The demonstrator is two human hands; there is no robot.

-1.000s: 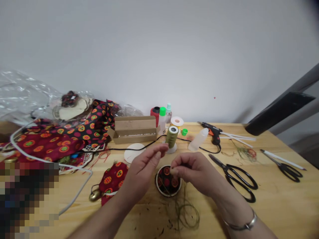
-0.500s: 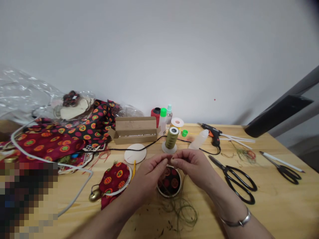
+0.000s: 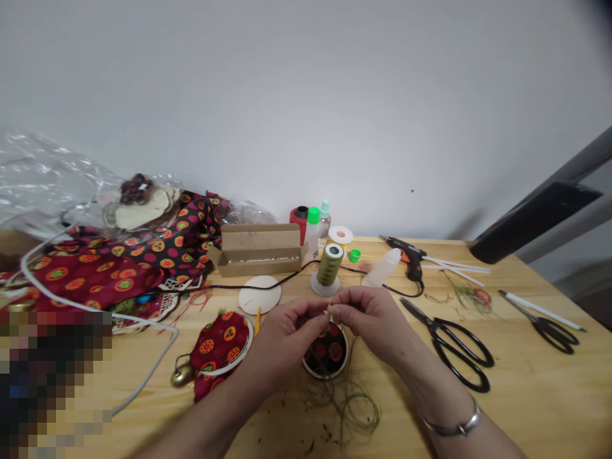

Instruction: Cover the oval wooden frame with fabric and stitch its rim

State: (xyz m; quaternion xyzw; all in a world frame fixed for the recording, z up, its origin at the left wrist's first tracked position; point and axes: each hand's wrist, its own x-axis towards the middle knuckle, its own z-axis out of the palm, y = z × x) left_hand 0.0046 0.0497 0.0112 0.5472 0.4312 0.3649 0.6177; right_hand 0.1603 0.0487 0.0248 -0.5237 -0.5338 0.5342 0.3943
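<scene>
My left hand [image 3: 291,335] and my right hand [image 3: 368,319] meet fingertip to fingertip, both pinched closed. What the left fingertips hold is too small to make out. Green thread [image 3: 356,408] runs up from a loose tangle on the table to beneath my right hand, apparently held in its fingers. Just below the fingertips lies a round piece covered in dark patterned fabric [image 3: 327,350] with a pale rim, partly hidden by my left hand. A spool of olive thread [image 3: 329,266] stands upright beyond my hands.
Black-handled scissors [image 3: 459,350] lie right of my right hand, with a glue gun [image 3: 406,255] behind. To the left are a red patterned fabric disc [image 3: 222,341], a brass bell [image 3: 182,376] and an open cardboard box [image 3: 261,245]. A black cord [image 3: 229,287] crosses the table.
My left fingers have shifted slightly, the thumb moving a little right and lower against the right fingertips. The things on the table have not moved.
</scene>
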